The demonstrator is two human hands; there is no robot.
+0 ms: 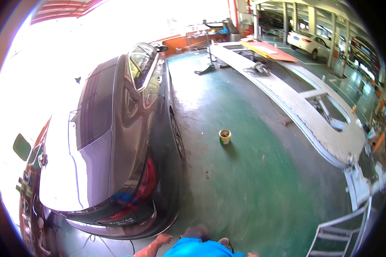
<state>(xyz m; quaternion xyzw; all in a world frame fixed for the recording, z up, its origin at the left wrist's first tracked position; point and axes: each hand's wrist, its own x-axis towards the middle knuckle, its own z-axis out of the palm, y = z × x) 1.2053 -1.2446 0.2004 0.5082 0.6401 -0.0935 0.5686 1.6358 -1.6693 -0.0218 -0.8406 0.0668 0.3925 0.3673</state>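
Observation:
My left hand (162, 239) is low in the head view, just off the rear bumper (137, 229) of a dark brown car. Its fingers look loosely stretched, and I see nothing in them. At the lower edge a sliver of my right hand (252, 255) shows beside my blue shirt; its fingers are hidden. The parked car (128, 111) fills the left side, its rear end towards me. Its red tail light (145, 182) and boot lid (90, 180) are nearest to my left hand. One of my shoes (225, 243) shows on the green floor.
A small yellow and white bucket (224, 136) stands on the floor right of the car. Beyond it runs a long pale vehicle platform (283, 92) with an orange board (272, 50). A metal frame (338, 235) stands at lower right. Cables (90, 240) lie below the bumper.

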